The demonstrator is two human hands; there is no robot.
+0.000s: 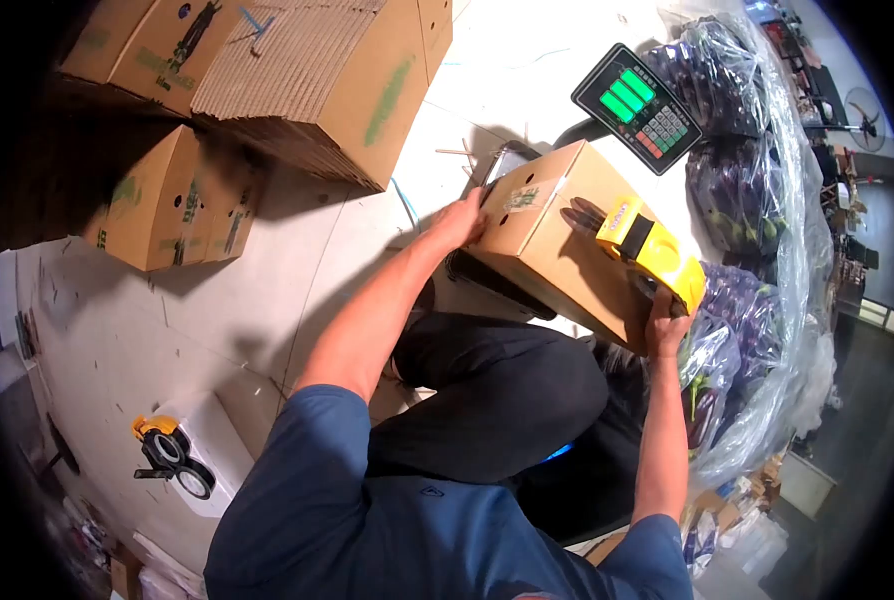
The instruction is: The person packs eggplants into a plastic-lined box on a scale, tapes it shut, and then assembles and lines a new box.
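A closed cardboard box sits tilted in front of my bent knees, over a dark platform of a scale. Clear tape runs across its near-left end. My left hand grips the box's left side, the fingertips partly hidden behind the edge. At the right end of the box, my right hand is closed around a yellow tape dispenser with a black band. The dispenser lies along the top of the box, and the hand partly hides its lower end.
A scale display with green readouts stands behind the box. Plastic-bagged eggplants line the right side. Stacked flat cartons and another carton are at upper left. A white box carries tape rolls at lower left.
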